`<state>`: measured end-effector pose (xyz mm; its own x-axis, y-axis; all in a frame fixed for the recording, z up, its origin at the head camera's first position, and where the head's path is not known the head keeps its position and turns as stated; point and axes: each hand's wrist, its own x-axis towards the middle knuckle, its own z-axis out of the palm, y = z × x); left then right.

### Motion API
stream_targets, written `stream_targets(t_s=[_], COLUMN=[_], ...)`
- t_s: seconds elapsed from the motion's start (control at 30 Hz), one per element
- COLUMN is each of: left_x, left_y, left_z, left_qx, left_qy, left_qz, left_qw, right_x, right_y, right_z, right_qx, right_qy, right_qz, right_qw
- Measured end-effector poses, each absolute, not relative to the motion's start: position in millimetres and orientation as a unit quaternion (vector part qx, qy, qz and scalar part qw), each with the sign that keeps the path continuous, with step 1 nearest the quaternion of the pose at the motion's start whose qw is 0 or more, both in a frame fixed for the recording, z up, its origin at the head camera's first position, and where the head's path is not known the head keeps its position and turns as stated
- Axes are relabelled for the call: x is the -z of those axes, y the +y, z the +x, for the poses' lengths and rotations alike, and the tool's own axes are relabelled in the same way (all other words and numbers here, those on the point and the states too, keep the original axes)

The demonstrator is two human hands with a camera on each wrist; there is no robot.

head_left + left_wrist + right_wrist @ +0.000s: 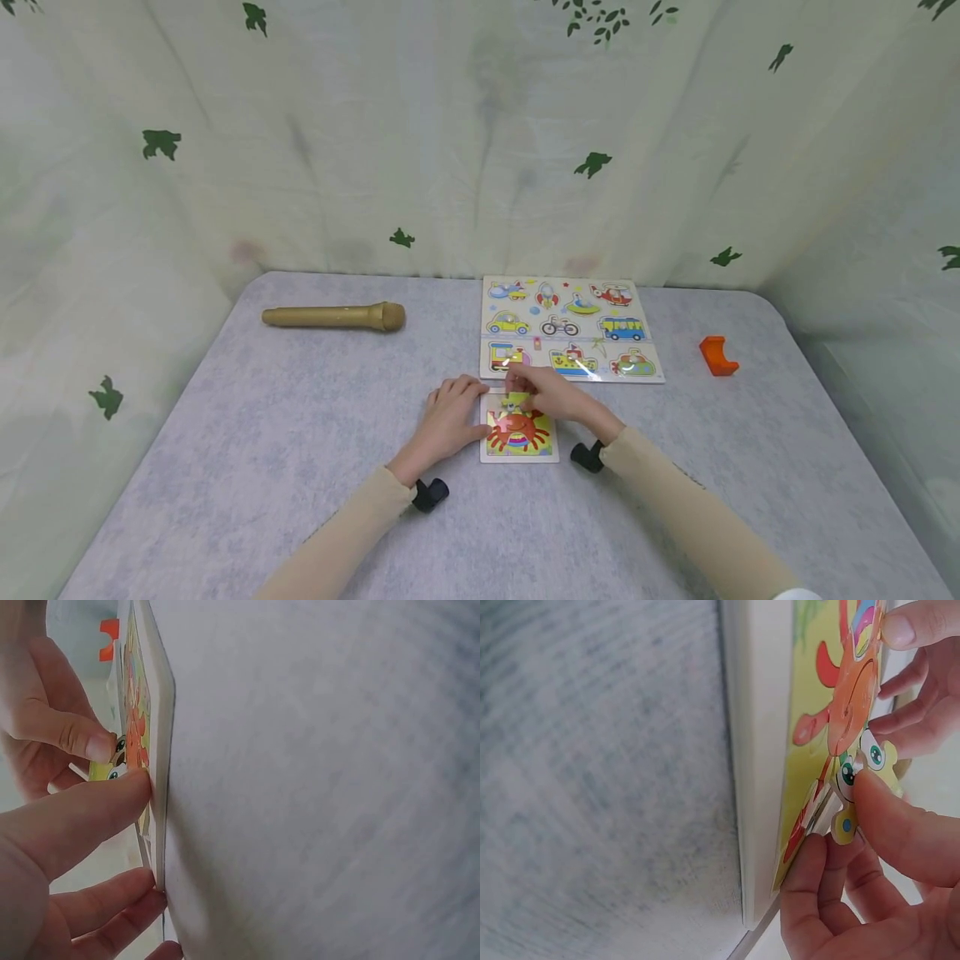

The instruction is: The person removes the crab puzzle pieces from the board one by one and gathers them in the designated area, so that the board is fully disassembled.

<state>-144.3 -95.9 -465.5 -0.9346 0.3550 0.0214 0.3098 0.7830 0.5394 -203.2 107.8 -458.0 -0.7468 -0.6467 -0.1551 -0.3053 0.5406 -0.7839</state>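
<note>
A small crab jigsaw board with a pale border lies in front of me. My left hand touches its left side, thumb on the border and the other fingers spread near the far left corner. Over the board's far part, my right hand pinches a yellow-green puzzle piece printed with the crab's eyes. This piece is tilted up from the board in the right wrist view, its lower edge beside the orange crab body.
Behind the crab board lies a larger vehicle puzzle board, its near edge close to my right fingers. A gold microphone rests at the far left. An orange curved block sits to the right. Curtains hang behind the table.
</note>
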Motion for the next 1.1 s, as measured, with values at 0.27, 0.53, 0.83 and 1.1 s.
stream_targets(t_s=[0.27,0.53,0.83,1.1], left_x=[466,466,461,464], left_y=[-96,-95,-82,-68], left_z=[-144,-146,-147,-148], left_qx=[-0.273,-0.267,-0.243,-0.196], left_qy=[0.944,0.946,0.956,0.971], left_qz=[0.18,0.176,0.156,0.134], left_qw=[0.042,0.051,0.05,0.018], right_x=[459,460,460,462], right_y=[107,107,107,109], right_z=[-204,-204,-203,-204], right_qx=[0.388,0.382,0.377,0.382], right_qy=[0.855,0.858,0.864,0.869], right_qz=[-0.263,-0.256,-0.245,-0.215], right_qw=[0.223,0.228,0.229,0.23])
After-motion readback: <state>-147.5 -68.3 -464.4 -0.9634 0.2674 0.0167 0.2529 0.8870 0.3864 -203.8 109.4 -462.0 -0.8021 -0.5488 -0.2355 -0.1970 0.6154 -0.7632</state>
